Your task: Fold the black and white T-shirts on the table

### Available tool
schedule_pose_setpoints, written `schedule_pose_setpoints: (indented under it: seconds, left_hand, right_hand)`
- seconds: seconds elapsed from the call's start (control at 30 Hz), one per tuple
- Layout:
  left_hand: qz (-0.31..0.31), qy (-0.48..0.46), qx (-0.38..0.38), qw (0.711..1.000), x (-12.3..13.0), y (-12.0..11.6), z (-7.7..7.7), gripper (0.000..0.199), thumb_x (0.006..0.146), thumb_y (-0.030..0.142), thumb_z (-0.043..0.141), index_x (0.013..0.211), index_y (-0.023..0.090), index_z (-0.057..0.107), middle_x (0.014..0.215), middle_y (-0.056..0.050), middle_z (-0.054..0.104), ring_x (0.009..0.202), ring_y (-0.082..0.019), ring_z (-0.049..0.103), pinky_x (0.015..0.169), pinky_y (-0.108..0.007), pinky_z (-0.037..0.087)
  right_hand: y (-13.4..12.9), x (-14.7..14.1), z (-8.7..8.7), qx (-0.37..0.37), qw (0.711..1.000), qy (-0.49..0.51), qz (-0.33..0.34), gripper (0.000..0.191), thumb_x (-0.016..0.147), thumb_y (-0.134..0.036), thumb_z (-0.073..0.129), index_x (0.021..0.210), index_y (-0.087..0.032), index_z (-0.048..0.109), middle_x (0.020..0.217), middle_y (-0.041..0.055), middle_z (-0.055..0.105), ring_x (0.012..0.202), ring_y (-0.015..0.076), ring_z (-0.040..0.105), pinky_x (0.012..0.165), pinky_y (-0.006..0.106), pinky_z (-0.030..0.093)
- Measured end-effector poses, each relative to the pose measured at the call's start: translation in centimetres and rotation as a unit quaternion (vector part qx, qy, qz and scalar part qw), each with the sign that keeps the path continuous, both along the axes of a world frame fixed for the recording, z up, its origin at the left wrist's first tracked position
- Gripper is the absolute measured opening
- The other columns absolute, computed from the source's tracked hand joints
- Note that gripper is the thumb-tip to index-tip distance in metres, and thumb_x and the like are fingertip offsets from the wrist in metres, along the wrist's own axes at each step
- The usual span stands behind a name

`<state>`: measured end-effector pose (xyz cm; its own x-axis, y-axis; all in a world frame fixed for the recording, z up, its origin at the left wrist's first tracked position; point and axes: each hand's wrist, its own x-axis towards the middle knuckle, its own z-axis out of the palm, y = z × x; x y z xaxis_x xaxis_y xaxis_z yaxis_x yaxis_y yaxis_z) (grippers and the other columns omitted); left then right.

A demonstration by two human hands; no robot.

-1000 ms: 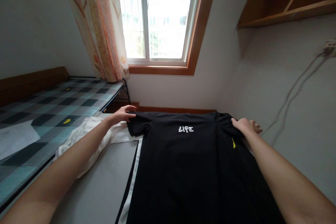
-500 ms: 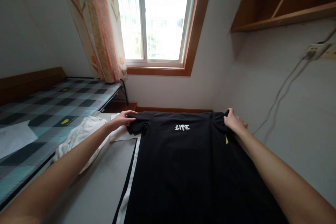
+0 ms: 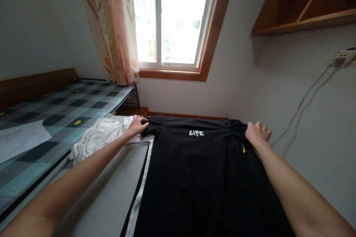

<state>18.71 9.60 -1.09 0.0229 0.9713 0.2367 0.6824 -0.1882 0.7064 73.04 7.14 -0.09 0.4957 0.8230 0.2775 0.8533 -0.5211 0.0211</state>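
A black T-shirt [image 3: 191, 170] with white "Life" lettering lies spread out before me, its collar end towards the window. My left hand [image 3: 137, 126] pinches the edge of the left sleeve between thumb and fingers. At the other side, my right hand [image 3: 257, 132] is closed on the right sleeve, its fingertips partly hidden. A small yellow tag or mark [image 3: 244, 148] shows below the right sleeve. Along the shirt's left side runs a white strip [image 3: 141, 192]. Beside my left forearm lies a crumpled white cloth [image 3: 97, 137].
The grey-white table top [image 3: 111, 181] shows left of the shirt. A bed with a checked mattress [image 3: 61, 107] stands at the left, with a paper sheet [image 3: 22, 139] on it. Ahead are a curtain [image 3: 111, 26] and a window [image 3: 178, 18]. A cable [image 3: 303, 100] hangs along the right wall below a wooden shelf [image 3: 303, 22].
The view has shifted slightly, so the room sits further right. Both hands still hold the sleeves; the right sleeve now lies a little lower and straighter.
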Motion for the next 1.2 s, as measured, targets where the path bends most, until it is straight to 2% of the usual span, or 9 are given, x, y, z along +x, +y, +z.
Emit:
schedule_pose_setpoints:
  seconds: [0.1,0.23,0.47,0.57,0.63,0.8,0.97,1.1,1.2]
  left_hand:
    - [-0.087,0.111,0.109,0.984,0.8,-1.1,0.3,0.029,0.080,0.034,0.060,0.105,0.023,0.072,0.105,-0.008,0.066,0.102,-0.023,0.060,0.094,-0.036,0.045]
    - [-0.224,0.213,0.094,0.946,1.4,-2.4,-0.3,0.030,0.085,0.033,0.058,0.111,0.026,0.070,0.110,-0.009,0.065,0.107,-0.026,0.058,0.098,-0.042,0.040]
    - [-0.158,0.191,0.135,0.959,2.0,-6.8,-0.8,0.025,0.084,0.026,0.056,0.104,0.024,0.072,0.112,-0.010,0.061,0.106,-0.027,0.054,0.096,-0.041,0.040]
    - [-0.117,0.152,0.105,0.976,2.4,-9.2,-0.7,0.019,0.082,0.038,0.061,0.086,0.022,0.071,0.091,-0.008,0.062,0.093,-0.026,0.056,0.088,-0.036,0.042]
    - [-0.110,0.116,0.041,0.986,2.6,-10.5,-0.8,0.030,0.082,0.048,0.059,0.071,0.021,0.067,0.075,-0.005,0.060,0.079,-0.023,0.057,0.076,-0.032,0.042]
    - [-0.106,0.065,-0.073,0.990,2.9,-12.3,-1.0,0.042,0.075,0.061,0.059,0.064,0.021,0.062,0.062,-0.002,0.060,0.061,-0.020,0.055,0.059,-0.028,0.035]
    - [-0.106,0.040,-0.107,0.988,3.2,-13.9,-0.8,0.036,0.065,0.054,0.068,0.055,0.021,0.056,0.054,0.001,0.054,0.057,-0.017,0.051,0.055,-0.026,0.032]
    - [-0.098,-0.022,-0.082,0.992,3.9,-15.2,-0.5,0.031,0.067,0.048,0.065,0.060,0.020,0.053,0.056,0.002,0.050,0.057,-0.015,0.049,0.055,-0.024,0.035]
    - [-0.074,-0.103,-0.117,0.985,4.4,-16.4,0.1,0.032,0.073,0.050,0.060,0.072,0.020,0.050,0.059,0.004,0.048,0.054,-0.012,0.048,0.052,-0.024,0.037]
  right_hand:
    - [0.1,-0.7,-0.1,0.050,0.993,-0.032,0.101,0.045,0.097,-0.033,0.031,0.129,-0.018,0.059,0.139,0.0189,0.046,0.119,0.0337,0.050,0.097,0.047,0.039]
    - [0.0,-1.7,-0.6,-0.106,0.970,0.014,0.219,0.045,0.096,-0.042,0.036,0.132,-0.026,0.057,0.138,0.0105,0.052,0.121,0.0299,0.050,0.098,0.046,0.038]
    - [-4.4,-4.3,-0.5,-0.022,0.977,-0.069,0.202,0.039,0.095,-0.040,0.040,0.118,-0.018,0.063,0.124,0.0153,0.060,0.115,0.0306,0.052,0.092,0.042,0.040]
    - [-7.2,-5.5,0.0,-0.089,0.980,0.005,0.179,0.042,0.095,-0.048,0.037,0.099,-0.017,0.065,0.107,0.0149,0.066,0.099,0.0281,0.061,0.081,0.038,0.044]
    - [-8.9,-5.9,0.2,-0.122,0.978,0.054,0.159,0.047,0.094,-0.055,0.036,0.093,-0.018,0.064,0.104,0.0145,0.067,0.095,0.0284,0.064,0.076,0.036,0.046]
    - [-12.6,-6.0,0.5,-0.145,0.977,0.109,0.115,0.056,0.086,-0.064,0.045,0.103,-0.014,0.061,0.107,0.0192,0.067,0.099,0.0336,0.064,0.075,0.039,0.049]
    - [-15.2,-6.2,1.0,-0.174,0.951,0.232,0.109,0.043,0.079,-0.050,0.062,0.103,-0.015,0.061,0.101,0.0151,0.067,0.082,0.0264,0.067,0.055,0.030,0.052]
    - [-17.3,-6.7,1.6,-0.135,0.943,0.294,0.080,0.023,0.083,-0.036,0.058,0.093,-0.015,0.062,0.082,0.0091,0.064,0.063,0.0187,0.062,0.046,0.025,0.049]
    - [-19.2,-6.7,1.7,-0.061,0.918,0.388,0.059,0.025,0.090,-0.036,0.047,0.094,-0.016,0.061,0.068,0.0043,0.057,0.054,0.0140,0.055,0.043,0.021,0.043]
